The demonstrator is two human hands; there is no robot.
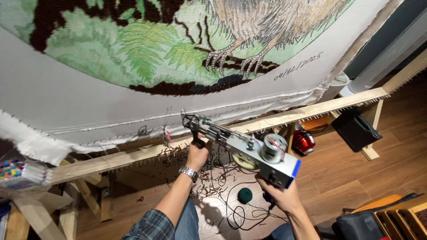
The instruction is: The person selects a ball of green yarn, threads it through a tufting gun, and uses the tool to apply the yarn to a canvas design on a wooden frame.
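I hold a silver tufting gun with a blue rear edge and a round motor on top, its needle end pointing up at the lower edge of a stretched grey cloth. My left hand, with a metal wristwatch, is closed around the gun's black front handle. My right hand grips the rear handle under the gun's body. The cloth carries a tufted picture of green ferns, dark branches and a bird's clawed feet. It is stretched on a wooden frame with nail strips.
A dark green yarn ball and a black cable lie on the wood floor among dark yarn scraps. A red round device, a black box and a white fan stand behind the frame. Coloured yarn cones sit left.
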